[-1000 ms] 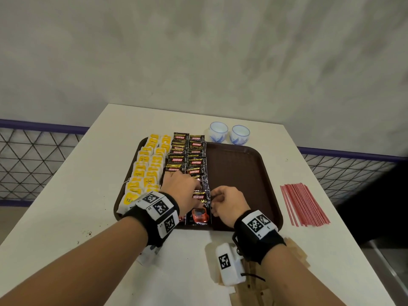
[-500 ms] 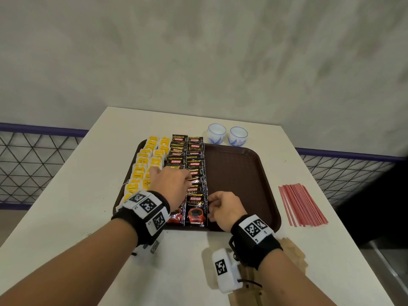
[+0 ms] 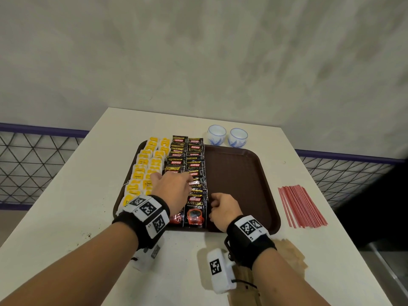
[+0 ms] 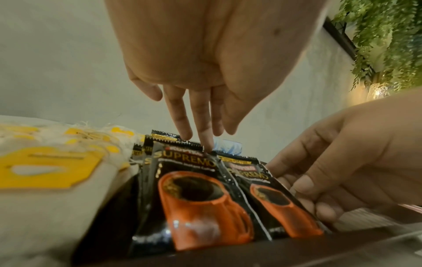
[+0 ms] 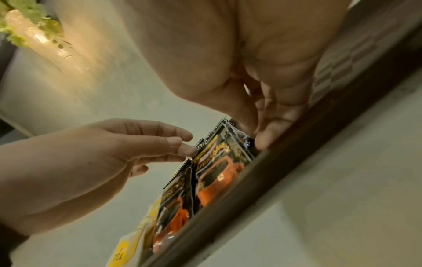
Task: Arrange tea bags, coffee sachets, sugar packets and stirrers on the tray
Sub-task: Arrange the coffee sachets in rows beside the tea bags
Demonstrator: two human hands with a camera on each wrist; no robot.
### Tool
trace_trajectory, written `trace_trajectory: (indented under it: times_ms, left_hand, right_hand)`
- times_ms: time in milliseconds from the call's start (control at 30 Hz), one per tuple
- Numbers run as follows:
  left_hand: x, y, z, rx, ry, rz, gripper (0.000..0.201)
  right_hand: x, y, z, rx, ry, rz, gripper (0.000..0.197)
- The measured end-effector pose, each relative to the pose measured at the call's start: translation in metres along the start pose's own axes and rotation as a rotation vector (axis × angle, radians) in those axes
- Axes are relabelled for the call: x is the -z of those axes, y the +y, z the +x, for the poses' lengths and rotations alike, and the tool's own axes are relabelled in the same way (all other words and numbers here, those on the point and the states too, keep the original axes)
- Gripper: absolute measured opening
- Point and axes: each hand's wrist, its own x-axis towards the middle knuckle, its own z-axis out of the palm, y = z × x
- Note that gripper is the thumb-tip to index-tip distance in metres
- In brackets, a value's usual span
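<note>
— So where are your hands?

— Your left hand [image 3: 173, 188] is over the two rows of black coffee sachets [image 3: 194, 173], fingers [image 4: 200, 115] straight and pointing down; one fingertip touches the top edge of a near sachet, at the seam between the rows. It holds nothing.

— And your right?

— Your right hand [image 3: 223, 208] sits on the brown tray [image 3: 240, 180] just right of the nearest sachet [image 3: 195, 214]. Its fingers [image 5: 271, 133] are curled, with the tips against that sachet's right edge by the tray's near rim. Whether they pinch the sachet or only press against it, I cannot tell.

— What lies where?

— The yellow-tagged tea bags [image 3: 145, 166] fill two rows along the tray's left side, the coffee rows just beside them. The tray's right half is bare brown surface. The red stirrers [image 3: 300, 206] lie in a bundle on the white table [image 3: 88, 195], off the tray to its right. Two small blue-and-white cups [image 3: 227, 136] stand on the table just behind the tray's far edge.
</note>
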Motion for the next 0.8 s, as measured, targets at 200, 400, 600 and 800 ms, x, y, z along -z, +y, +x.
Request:
trace_trajectory:
  times_ms: [200, 400, 600, 800]
  left_hand:
    - [0.006, -0.004, 0.001, 0.04, 0.027, -0.047, 0.035]
    - [0.004, 0.0, 0.003, 0.02, -0.097, 0.041, 0.061]
    - [0.0, 0.002, 0.005, 0.024, -0.162, -0.001, 0.061]
    - [0.036, 0.003, -0.01, -0.03, -0.006, -0.168, 0.009]
  right_hand:
    - [0.0, -0.002, -0.001, 0.06, -0.025, -0.068, 0.034]
    - [-0.004, 0.003, 0.0, 0.056, -0.01, -0.056, 0.039]
    - [-0.005, 0.005, -0.001, 0.0, -0.031, -0.017, 0.044]
    - [0.029, -0.002, -0.023, 0.168, 0.144, 0.06, 0.016]
